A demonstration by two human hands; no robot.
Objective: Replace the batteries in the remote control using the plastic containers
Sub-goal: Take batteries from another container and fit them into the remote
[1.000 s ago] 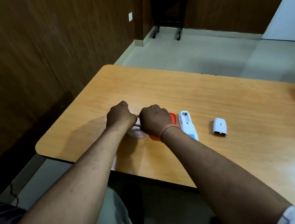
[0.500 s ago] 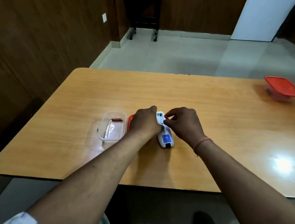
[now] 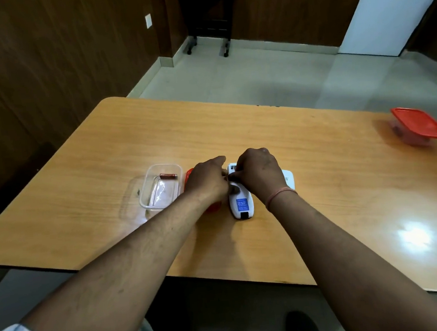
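Fingers of our left hand (image 3: 208, 179) and right hand (image 3: 256, 174) are pinching at the far end of the white plastic remote control (image 3: 240, 203) lying mid-table, likely seating a battery; next we are needing the copper-coloured battery (image 3: 168, 175) in the clear plastic container (image 3: 147, 206) at left.
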